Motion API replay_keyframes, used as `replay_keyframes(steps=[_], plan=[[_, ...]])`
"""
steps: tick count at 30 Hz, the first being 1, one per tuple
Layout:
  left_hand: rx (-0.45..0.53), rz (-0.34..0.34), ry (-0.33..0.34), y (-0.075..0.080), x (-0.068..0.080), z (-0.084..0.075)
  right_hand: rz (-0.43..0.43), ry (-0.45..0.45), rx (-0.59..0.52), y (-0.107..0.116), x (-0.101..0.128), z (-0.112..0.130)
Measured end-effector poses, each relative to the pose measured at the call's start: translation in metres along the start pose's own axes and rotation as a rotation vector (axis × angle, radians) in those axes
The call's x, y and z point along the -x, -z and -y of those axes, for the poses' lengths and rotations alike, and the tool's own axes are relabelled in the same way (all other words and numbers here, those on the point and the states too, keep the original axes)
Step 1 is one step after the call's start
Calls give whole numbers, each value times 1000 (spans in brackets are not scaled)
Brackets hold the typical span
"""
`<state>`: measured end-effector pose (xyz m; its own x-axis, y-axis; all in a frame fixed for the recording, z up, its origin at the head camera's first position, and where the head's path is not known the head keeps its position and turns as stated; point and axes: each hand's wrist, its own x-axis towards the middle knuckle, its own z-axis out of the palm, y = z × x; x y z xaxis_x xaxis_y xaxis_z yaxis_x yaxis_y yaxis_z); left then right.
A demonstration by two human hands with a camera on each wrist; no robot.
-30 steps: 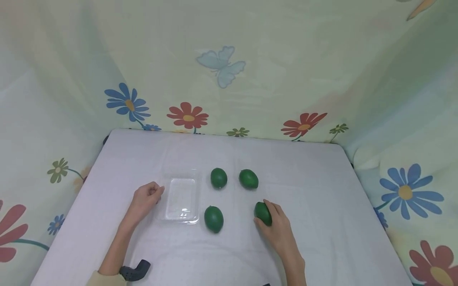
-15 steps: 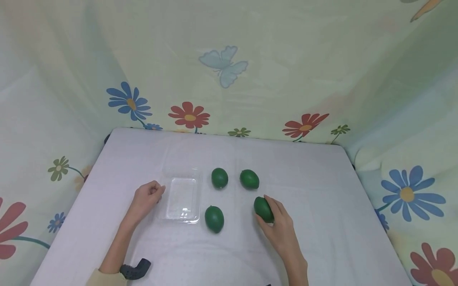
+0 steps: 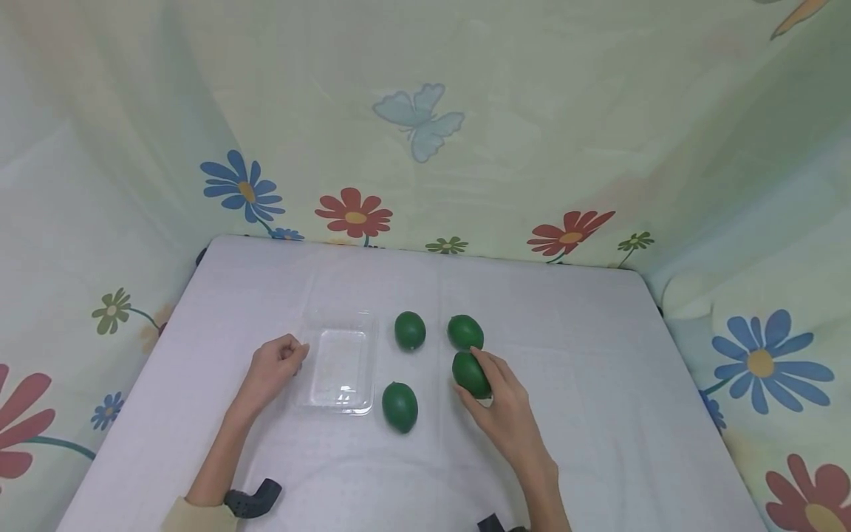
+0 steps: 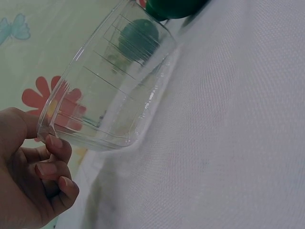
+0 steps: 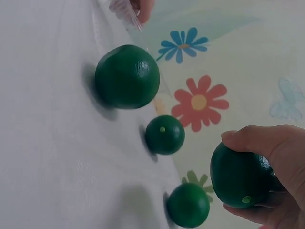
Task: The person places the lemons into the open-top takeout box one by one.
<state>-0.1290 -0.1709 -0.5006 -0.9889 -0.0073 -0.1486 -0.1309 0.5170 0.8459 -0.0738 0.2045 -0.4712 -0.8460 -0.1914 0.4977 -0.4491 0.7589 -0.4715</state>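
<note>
My right hand [image 3: 508,414] grips a green lime [image 3: 470,375] between thumb and fingers. In the right wrist view this lime [image 5: 240,176] is held up off the cloth. My left hand [image 3: 272,369] pinches the near-left rim of a clear plastic container [image 3: 340,369]; the left wrist view shows curled fingers [image 4: 57,167] at the rim of this box [image 4: 114,90]. Three more limes lie on the table: one lime [image 3: 400,407] right of the container's front, a second lime [image 3: 409,331] behind it, and a third lime [image 3: 465,332] just beyond the held one.
A white cloth covers the table [image 3: 598,384]. Around it hangs a curtain [image 3: 532,111] printed with flowers and a butterfly. Dark wrist devices [image 3: 254,499] show at the forearms.
My right hand has lifted the lime off the table and moved it left and away from me. The left hand stays at the container's rim. The view shifts slightly.
</note>
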Motion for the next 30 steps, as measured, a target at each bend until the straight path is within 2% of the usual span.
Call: replay_keyframes(steps=[6, 16, 30], plan=[[4, -4, 7, 0, 0, 1, 24, 53, -38, -13, -17, 11], [0, -3, 13, 0, -2, 0, 116, 106, -92, -31, -49, 36], [-13, -8, 13, 0, -2, 0, 232, 120, -140, -58, -84, 64]])
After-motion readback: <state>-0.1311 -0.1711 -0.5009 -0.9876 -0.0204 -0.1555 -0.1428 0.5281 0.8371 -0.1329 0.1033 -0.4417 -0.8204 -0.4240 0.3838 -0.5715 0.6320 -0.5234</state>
